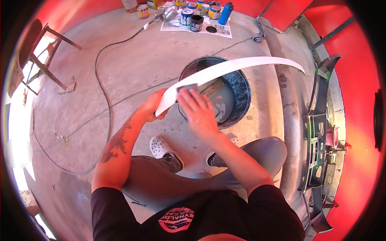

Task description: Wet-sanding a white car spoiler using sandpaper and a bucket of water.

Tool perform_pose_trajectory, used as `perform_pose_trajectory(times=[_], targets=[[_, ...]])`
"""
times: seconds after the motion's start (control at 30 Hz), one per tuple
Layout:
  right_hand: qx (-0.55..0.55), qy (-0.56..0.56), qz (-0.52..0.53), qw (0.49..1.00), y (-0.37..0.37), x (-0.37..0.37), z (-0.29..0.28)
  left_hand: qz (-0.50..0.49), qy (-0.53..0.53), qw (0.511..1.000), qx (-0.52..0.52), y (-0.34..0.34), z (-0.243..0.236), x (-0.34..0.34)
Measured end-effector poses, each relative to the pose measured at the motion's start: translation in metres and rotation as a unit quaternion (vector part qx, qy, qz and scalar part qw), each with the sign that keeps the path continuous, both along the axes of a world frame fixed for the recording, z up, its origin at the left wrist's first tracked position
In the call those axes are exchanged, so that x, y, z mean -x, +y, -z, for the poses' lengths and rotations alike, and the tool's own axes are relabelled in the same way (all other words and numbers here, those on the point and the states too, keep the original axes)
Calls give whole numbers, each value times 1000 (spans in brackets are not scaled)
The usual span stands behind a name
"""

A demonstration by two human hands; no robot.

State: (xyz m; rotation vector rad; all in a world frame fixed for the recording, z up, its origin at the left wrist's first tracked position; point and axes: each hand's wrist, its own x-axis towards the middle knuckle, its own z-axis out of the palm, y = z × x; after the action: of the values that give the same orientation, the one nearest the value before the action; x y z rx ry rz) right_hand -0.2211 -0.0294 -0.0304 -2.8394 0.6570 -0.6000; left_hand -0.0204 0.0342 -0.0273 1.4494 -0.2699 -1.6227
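Observation:
A long curved white panel (229, 66) stretches across the view from centre-left to the upper right. My left hand (155, 104) is closed around its near end. My right hand (199, 110) presses a dark grey pad (187, 87) flat against the panel's edge, fingers together over it. Below the panel stands a black bucket (243, 104) with cloudy water and a wooden piece inside. My legs and white clogs (161, 146) show beneath my arms.
Paint cans (196, 25) and a blue bottle (226, 13) stand on paper at the back. A chair (60, 40) is at left, cables cross the floor (68, 112), and a pipe (291, 152) and black bumper piece (313, 160) lie along the red wall at right.

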Motion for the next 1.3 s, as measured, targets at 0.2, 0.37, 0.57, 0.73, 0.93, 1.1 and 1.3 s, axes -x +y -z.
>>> perform_pose_trajectory(times=[0.2, 0.37, 0.57, 0.73, 0.93, 1.1, 1.3], targets=[[6, 4, 82, 997, -51, 16, 0, 49, 11, 998, 33, 6, -9, -5], [-15, -14, 162, 987, -87, 15, 13, 75, 52, 996, 23, -1, -17, -9], [-94, -40, -8, 995, -8, -6, 16, 26, 45, 997, -50, -2, -25, -6], [-75, -69, 173, 980, -89, 10, 31, 68, 47, 996, -42, -6, -34, -5], [-92, -65, 19, 993, -18, -9, 31, 57, 40, 995, -66, -2, -34, -5], [-23, -32, 122, 992, -71, 6, 31, 67, 57, 995, -49, -3, -36, -8], [-33, -42, 95, 994, -48, 0, 20, 74, 33, 995, -53, -4, -37, -5]])
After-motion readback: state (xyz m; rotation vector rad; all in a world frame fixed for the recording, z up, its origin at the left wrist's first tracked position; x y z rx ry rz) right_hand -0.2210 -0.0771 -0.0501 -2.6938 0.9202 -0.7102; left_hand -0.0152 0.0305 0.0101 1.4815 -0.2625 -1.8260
